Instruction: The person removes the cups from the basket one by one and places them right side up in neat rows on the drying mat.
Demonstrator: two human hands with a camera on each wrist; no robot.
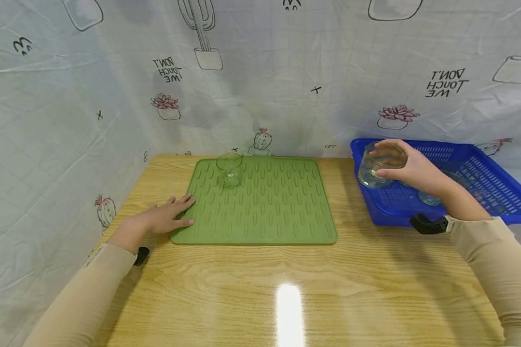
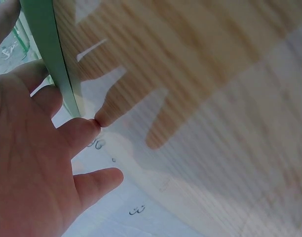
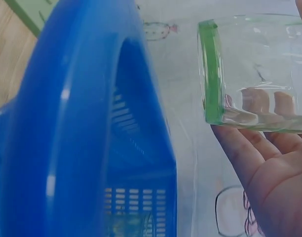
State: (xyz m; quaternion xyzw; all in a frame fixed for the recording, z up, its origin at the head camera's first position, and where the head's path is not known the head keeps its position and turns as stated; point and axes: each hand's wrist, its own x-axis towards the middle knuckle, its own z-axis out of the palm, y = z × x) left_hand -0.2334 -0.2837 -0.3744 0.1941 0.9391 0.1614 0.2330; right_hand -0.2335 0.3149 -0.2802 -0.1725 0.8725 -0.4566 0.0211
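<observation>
My right hand [image 1: 405, 166] grips a clear glass cup [image 1: 369, 168] round its side, above the left end of a blue plastic basket [image 1: 379, 217]. In the right wrist view the glass cup [image 3: 259, 69] shows a thick greenish base, with fingers seen through its wall. My left hand [image 1: 167, 217] lies with fingers spread at the left edge of a green ridged mat [image 1: 260, 207]. Seen from the left wrist, that hand [image 2: 37, 148] has its fingers straight near the mat's edge [image 2: 52, 54]. Another clear glass cup [image 1: 230, 171] stands on the mat's back left part.
Inside the basket lie several more glass pieces [image 1: 430, 197], partly hidden by the right forearm. Mat and basket rest on a wooden table [image 1: 226, 289]. A pale printed sheet [image 1: 265, 86] hangs behind and along the left side.
</observation>
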